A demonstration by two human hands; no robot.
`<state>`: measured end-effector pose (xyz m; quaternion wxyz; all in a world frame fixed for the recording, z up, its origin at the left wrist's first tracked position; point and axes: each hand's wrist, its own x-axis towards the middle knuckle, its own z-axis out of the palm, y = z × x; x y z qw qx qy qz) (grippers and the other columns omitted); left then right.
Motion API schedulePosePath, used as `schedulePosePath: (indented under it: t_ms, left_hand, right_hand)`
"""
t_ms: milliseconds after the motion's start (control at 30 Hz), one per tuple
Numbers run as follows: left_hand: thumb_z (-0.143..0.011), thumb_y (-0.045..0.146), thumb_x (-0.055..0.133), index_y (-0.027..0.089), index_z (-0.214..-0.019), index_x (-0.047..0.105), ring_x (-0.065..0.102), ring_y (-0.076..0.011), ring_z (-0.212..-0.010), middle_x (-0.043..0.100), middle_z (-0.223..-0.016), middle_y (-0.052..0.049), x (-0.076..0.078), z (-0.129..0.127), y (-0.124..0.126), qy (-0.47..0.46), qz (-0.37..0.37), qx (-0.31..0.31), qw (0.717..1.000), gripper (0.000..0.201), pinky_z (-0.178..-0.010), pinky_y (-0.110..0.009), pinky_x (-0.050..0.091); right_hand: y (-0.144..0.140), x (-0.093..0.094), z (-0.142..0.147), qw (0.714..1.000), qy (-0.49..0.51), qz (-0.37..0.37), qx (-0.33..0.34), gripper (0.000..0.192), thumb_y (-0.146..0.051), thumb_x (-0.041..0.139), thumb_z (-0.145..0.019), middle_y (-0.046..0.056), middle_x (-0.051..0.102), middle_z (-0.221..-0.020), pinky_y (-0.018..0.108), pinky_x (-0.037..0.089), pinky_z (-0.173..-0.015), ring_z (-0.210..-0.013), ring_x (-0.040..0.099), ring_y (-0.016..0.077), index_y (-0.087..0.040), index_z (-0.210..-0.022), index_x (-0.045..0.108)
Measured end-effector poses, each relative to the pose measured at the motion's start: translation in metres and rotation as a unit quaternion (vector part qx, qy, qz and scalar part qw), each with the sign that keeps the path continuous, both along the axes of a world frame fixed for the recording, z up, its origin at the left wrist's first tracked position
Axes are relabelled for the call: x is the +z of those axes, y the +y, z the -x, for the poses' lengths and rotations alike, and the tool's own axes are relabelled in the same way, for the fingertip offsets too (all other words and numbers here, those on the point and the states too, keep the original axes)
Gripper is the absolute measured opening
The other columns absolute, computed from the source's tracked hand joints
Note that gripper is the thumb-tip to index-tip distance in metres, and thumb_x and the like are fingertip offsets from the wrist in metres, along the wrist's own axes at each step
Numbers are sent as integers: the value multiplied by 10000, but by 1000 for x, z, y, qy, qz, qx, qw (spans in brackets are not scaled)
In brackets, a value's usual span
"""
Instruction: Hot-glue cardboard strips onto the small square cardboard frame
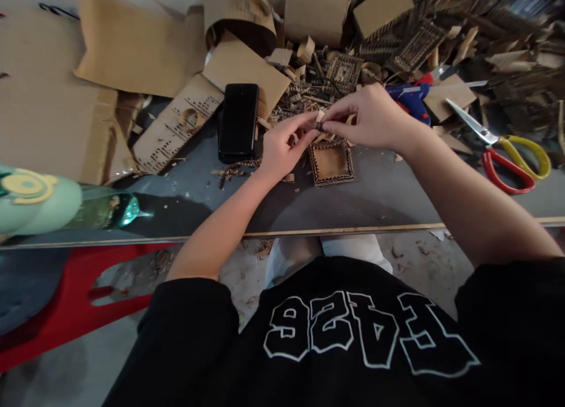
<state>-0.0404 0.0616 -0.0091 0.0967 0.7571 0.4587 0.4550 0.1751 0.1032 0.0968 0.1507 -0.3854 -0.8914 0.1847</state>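
Grey table (379, 189): cardboard strip (319, 117) pinched between left hand (282, 148), right hand (371, 118).

A craft workshop: the grey surface (388, 189) is heaped along its far edge with cut cardboard sheets (132, 48), corrugated offcuts (304, 95), a glue gun (412, 98) and scissors (507, 151) toward the right edge.

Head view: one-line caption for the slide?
Both hands pinch a small cardboard strip above a square cardboard frame, beside a black phone.
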Motion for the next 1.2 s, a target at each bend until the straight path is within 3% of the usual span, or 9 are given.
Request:
schedulePosePath:
  t_ms: [133,267,367,433,533,667,833,1200]
  left_hand:
    - [-1095,690,459,225,-1110,823,734,-179,-821,817,-950,-59,5,-3,-1,10,-33,-37,999,591,-810,-340,587]
    - [-1085,667,518,247,-1047,847,738,-182,-825,826,-925,-46,2,-3,0,-19,-23,-45,999,534,-800,-357,584]
    - [-1068,723,497,282,-1092,841,736,-188,-846,821,-936,-32,-1,1,4,-28,10,-43,999,559,-826,-379,584]
    - [-1029,771,525,288,-1169,822,747,-223,-964,821,-1021,-55,-2,6,7,-14,24,-53,998,584,-892,-406,592]
    - [-873,889,638,267,-1282,775,713,-318,-1178,794,-1188,-120,-5,14,10,63,29,-81,994,757,-1048,-487,566]
    - [-757,991,622,258,-1331,736,672,-400,-1264,767,-1222,-155,-4,18,8,166,47,-81,982,938,-1138,-569,511]
    - [-774,1007,567,238,-1458,658,644,-409,-1325,739,-1306,-180,1,15,3,182,67,-49,980,1034,-1172,-554,500]
    - [-788,991,587,235,-1391,693,634,-393,-1340,720,-1346,-183,-2,15,6,184,67,-54,979,973,-1188,-545,497]
  right_hand:
    - [-7,-20,-11,999,-14,-37,22,254,-291,658,-971,39,819,-932,372,542,-818,-870,751,264,-270,-1129,856]
    - [-12,-32,-15,997,-9,-80,2,307,-359,575,-1028,59,817,-1083,416,533,-861,-1026,745,316,-289,-1175,835]
    - [-14,-34,-14,996,11,-93,2,343,-384,514,-1069,74,793,-1216,433,536,-911,-1148,712,325,-289,-1172,827]
    - [-14,-37,-14,996,11,-92,5,350,-380,494,-1081,81,782,-1236,439,537,-925,-1172,695,326,-290,-1174,819]
    - [-14,-45,-14,995,-9,-102,-2,363,-372,470,-1090,90,780,-1195,437,533,-914,-1168,684,324,-281,-1170,812]
    - [-17,-55,-13,992,-47,-115,8,375,-355,446,-1094,73,786,-1198,414,521,-860,-1134,675,299,-270,-1147,808]
    - [-15,-59,-13,987,-77,-135,29,384,-364,444,-1092,77,789,-1185,431,509,-869,-1126,660,305,-278,-1165,811]
    - [-22,-59,-10,988,-100,-114,13,357,-345,468,-1093,135,770,-1171,457,502,-945,-1192,644,335,-214,-1133,798]
